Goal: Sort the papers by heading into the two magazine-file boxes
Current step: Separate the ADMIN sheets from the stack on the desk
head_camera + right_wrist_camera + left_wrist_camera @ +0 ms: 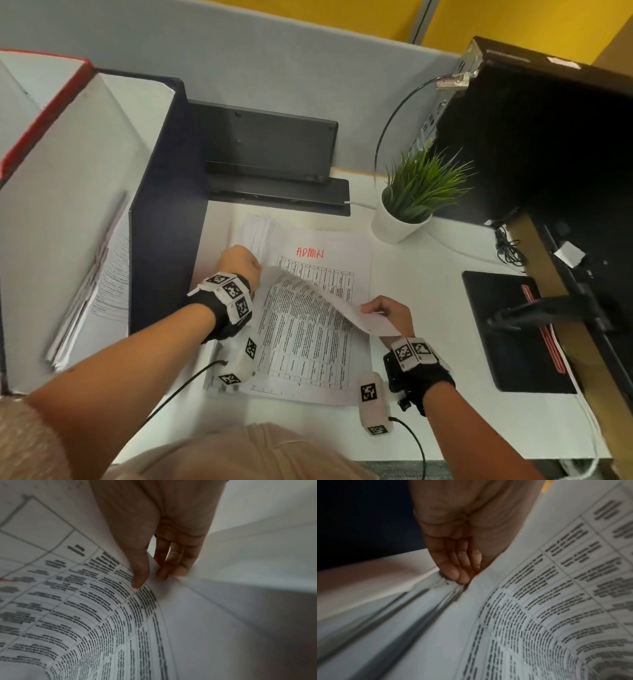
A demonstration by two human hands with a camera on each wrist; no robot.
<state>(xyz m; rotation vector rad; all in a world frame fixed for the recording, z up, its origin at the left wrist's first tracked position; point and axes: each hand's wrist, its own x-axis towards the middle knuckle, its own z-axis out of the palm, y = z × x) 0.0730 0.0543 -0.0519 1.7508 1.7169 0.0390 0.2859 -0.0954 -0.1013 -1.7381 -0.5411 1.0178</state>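
Pinching the lifted top sheet (308, 301) at opposite edges, right hand (390, 313) with thumb over fingers and left hand (239, 262) at the far-left edge, both hold it above the ADMIN-headed pile (342, 260), with the magazine-file boxes (85, 212) standing left, nearer the left hand.

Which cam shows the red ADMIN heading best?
Head view: the red ADMIN heading is readable at the top of the stack of papers, just above the lifted sheet. Left wrist shows only blurred table print. Right wrist shows only a blurred red trace at its left edge.
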